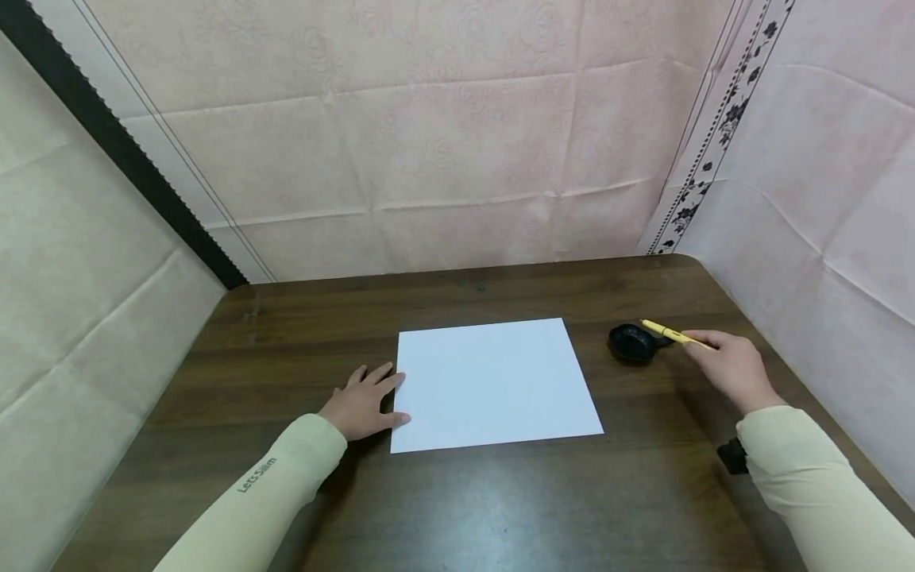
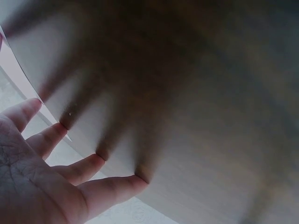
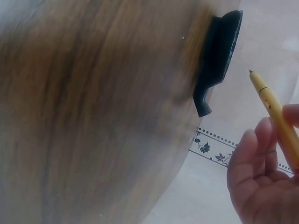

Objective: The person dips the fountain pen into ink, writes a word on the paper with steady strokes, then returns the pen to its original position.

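A blank white sheet of paper (image 1: 493,389) lies flat in the middle of the wooden table. My left hand (image 1: 363,405) rests at its left edge with fingers spread, thumb and a fingertip on the paper; in the left wrist view the fingertips (image 2: 142,177) press on the tabletop. At the right, my right hand (image 1: 732,367) pinches a yellow pen (image 1: 675,332) between thumb and fingers, raised above the table. The pen's dark tip shows in the right wrist view. Beside the pen sits a small black pan-shaped dish (image 1: 632,343) with a short handle.
The brown wooden table (image 1: 457,508) has rounded far corners. Pale patterned cloth (image 1: 429,143) hangs behind it and at both sides, with a black floral border strip (image 1: 729,119) at the right corner and a black band (image 1: 129,151) at the left.
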`<action>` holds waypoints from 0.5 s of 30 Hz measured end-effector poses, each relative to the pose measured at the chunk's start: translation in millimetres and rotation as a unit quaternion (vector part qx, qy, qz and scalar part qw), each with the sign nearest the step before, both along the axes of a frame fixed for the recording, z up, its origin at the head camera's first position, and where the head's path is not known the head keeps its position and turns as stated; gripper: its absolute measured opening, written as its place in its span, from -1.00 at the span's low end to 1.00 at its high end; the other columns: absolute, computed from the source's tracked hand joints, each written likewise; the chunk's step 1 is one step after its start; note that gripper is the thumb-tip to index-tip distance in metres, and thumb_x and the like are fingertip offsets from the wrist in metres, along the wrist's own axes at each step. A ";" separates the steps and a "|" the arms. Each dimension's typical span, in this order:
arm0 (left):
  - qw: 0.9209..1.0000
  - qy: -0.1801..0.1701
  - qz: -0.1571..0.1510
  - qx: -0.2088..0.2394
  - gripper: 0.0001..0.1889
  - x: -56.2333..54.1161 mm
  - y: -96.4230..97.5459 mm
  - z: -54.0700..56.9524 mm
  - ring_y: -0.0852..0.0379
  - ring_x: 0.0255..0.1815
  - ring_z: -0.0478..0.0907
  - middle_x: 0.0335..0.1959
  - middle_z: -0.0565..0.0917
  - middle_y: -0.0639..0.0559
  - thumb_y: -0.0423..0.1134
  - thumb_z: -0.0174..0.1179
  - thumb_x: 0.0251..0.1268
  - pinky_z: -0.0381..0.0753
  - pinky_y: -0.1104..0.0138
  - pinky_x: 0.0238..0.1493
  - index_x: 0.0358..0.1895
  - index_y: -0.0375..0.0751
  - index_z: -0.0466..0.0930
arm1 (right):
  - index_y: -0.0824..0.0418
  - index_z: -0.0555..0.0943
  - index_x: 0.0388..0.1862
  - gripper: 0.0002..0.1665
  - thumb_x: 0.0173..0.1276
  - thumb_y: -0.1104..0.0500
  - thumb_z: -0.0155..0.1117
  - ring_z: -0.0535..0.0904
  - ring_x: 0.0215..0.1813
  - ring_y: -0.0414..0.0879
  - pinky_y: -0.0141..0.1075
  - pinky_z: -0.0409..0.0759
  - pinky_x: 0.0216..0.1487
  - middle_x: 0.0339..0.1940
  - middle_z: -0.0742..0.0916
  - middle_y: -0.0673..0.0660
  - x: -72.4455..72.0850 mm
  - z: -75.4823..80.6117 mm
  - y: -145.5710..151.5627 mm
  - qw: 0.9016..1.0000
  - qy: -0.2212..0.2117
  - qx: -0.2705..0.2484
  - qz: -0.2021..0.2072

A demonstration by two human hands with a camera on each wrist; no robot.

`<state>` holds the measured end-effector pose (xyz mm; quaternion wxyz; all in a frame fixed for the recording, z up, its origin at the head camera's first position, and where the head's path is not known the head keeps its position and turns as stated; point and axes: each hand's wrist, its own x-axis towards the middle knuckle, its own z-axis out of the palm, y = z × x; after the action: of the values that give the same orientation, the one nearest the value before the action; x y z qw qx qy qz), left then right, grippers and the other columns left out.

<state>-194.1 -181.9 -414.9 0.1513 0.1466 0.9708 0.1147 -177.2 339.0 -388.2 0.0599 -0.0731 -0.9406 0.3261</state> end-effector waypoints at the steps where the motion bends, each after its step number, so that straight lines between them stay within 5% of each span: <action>1: 1.000 0.000 -0.001 0.000 -0.20 0.3 0.2 0.4 -0.46 0.47 -0.07 0.53 0.09 -0.15 0.21 0.19 0.24 0.11 -0.46 0.16 0.49 -0.02 0.20 | 0.44 0.52 0.19 -0.44 0.49 0.00 0.00 0.38 -0.42 -0.05 -0.28 0.34 -0.49 -0.18 0.65 0.38 0.3 0.2 -0.5 1.000 0.003 -0.002 -0.001; 5: 1.000 -0.002 -0.002 -0.001 -0.20 1.1 0.6 1.8 -0.46 0.47 -0.07 0.53 0.09 -0.15 0.21 0.19 0.24 0.11 -0.45 0.16 0.49 -0.03 0.20 | 0.45 0.53 0.17 -0.46 0.47 0.03 0.03 0.39 -0.52 -0.18 -0.31 0.37 -0.55 -0.36 0.66 0.26 0.5 0.2 -2.3 1.000 0.009 -0.018 -0.003; 15: 1.000 -0.002 -0.002 -0.001 -0.20 -0.3 -0.5 0.0 -0.45 0.48 -0.08 0.54 0.09 -0.13 0.21 0.19 0.24 0.11 -0.45 0.16 0.49 -0.01 0.19 | 0.43 0.54 0.17 -0.46 0.46 0.02 0.07 0.44 -0.47 -0.20 -0.32 0.43 -0.52 -0.24 0.67 0.28 -1.3 -1.7 -6.6 0.999 -0.010 -0.047 -0.010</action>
<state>-194.4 -182.3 -414.9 0.1538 0.1477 0.9703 0.1139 -178.6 332.3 -389.9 0.0502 -0.0885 -0.9242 0.3682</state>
